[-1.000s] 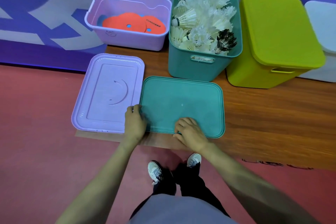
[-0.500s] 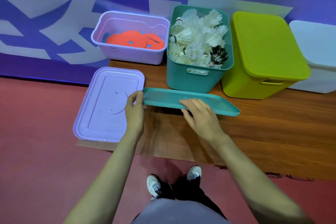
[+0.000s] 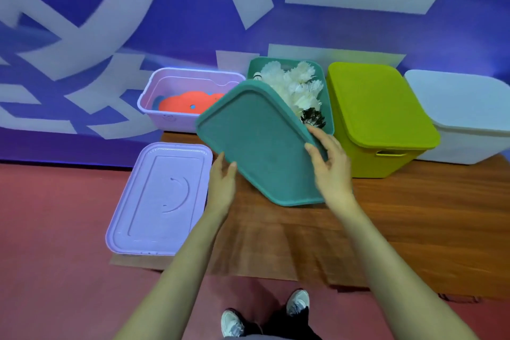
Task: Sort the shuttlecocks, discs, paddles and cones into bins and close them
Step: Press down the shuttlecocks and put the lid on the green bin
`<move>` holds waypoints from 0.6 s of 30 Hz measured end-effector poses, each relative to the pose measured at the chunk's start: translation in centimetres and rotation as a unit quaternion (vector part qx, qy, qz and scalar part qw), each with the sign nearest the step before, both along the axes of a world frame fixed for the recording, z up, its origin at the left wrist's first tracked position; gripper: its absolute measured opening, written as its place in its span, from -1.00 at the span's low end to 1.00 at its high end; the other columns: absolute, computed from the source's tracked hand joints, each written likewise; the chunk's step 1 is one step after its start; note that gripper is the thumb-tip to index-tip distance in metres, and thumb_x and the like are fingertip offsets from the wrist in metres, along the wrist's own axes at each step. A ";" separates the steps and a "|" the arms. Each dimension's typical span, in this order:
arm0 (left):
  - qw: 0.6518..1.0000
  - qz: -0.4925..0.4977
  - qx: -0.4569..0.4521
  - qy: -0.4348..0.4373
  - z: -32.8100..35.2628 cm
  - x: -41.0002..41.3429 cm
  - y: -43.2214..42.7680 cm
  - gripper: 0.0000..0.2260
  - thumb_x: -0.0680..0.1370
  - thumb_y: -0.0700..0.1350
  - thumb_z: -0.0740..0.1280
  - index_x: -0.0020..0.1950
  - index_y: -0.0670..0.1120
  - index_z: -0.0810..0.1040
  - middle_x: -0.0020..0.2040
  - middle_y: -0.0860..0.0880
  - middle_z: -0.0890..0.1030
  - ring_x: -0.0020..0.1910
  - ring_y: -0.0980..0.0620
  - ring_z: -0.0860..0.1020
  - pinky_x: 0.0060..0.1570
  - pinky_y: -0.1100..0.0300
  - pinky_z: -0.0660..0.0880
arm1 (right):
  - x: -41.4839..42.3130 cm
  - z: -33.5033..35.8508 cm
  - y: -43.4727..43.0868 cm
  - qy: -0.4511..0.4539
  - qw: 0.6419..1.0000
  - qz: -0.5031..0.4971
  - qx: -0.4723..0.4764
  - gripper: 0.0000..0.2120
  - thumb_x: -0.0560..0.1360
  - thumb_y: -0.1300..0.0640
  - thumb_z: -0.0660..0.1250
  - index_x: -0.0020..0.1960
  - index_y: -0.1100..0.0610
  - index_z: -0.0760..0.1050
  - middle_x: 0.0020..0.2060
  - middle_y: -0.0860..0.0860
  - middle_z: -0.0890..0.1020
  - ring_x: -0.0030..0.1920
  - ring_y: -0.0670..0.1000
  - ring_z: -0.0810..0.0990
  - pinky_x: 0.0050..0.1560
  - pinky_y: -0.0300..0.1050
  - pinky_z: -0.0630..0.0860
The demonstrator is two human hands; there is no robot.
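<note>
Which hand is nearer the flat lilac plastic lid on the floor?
Left. The left hand is just beside the flat lilac plastic lid; the right hand is across the tilted teal plastic lid.

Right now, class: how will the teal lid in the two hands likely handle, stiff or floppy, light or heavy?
The teal lid is probably stiff: it shows no sag though held tilted by its edges. Likely light: the left hand and right hand hold it with thumb and fingers alone. Its smooth plastic may slip.
</note>
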State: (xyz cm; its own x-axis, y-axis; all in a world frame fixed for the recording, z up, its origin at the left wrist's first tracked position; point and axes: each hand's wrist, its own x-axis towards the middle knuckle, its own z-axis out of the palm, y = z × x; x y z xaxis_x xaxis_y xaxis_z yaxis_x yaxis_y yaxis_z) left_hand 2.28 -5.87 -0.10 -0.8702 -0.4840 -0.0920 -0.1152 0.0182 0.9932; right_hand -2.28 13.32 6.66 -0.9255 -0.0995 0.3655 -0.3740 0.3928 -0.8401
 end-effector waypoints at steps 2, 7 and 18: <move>1.000 0.000 -0.004 -0.014 0.1 -0.3 0.7 -0.62 0.59 -0.27 0.19 0.42 -0.13 0.31 0.29 0.11 0.38 0.25 0.19 0.36 0.06 0.62 0.28 | -0.4 0.6 0.0 -0.055 0.995 -0.012 -0.085 -0.67 0.53 0.29 0.27 0.23 -0.01 0.48 0.14 -0.07 0.55 0.19 -0.08 0.51 0.25 -0.11 0.43; 0.999 -0.008 0.032 -0.026 -0.5 -1.0 0.6 -0.60 0.58 -0.30 0.19 0.43 -0.17 0.28 0.37 -0.05 0.43 0.35 0.00 0.41 0.33 0.09 0.36 | -1.5 1.4 0.3 -0.154 0.938 -0.024 -0.308 -0.67 0.51 0.38 0.25 0.17 0.04 0.49 -0.01 -0.06 0.63 -0.01 -0.12 0.62 0.04 -0.22 0.53; 0.991 0.013 -0.132 0.027 5.5 -7.6 0.6 -0.61 0.55 -0.22 0.29 0.39 -0.06 0.42 0.19 0.12 0.47 0.12 0.12 0.45 0.12 0.28 0.35 | -11.9 2.1 3.4 -0.152 0.984 -0.086 0.035 -0.56 0.52 0.28 0.23 0.39 0.17 0.35 0.33 0.09 0.45 0.32 0.10 0.42 0.33 0.04 0.35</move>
State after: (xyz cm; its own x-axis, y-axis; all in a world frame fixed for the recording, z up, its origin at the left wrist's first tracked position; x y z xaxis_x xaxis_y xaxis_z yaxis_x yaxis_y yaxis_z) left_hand -5.32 -5.30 5.39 -0.8574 -0.5071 0.0873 -0.0654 0.2756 0.9590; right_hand -14.20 16.68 8.77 -0.9963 0.0532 0.0678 -0.0332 0.4891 -0.8716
